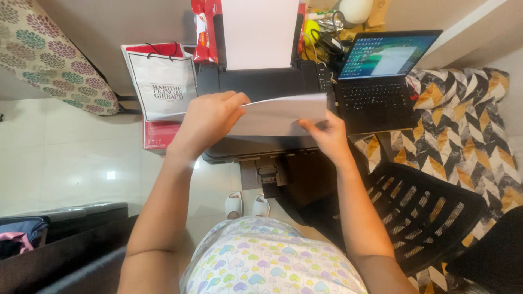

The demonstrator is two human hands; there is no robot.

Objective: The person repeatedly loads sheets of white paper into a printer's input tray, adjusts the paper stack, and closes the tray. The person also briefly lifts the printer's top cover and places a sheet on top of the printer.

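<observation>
Both hands are on the sheet of paper (280, 111) now, left hand (210, 122) pinching one edge, right hand (327, 136) gripping the other, holding it clear above the black printer (261, 81), while more blank paper (259, 32) stands loaded in the rear tray.

Both bare arms were extended forward and downward, elbows slightly bent. The left hand (210, 117) was held palm down, its fingers stretched forward and pressed together against the thumb. The right hand (326, 136) was curled, its thumb and fingers closed in a pinch, wrist kept straight
</observation>
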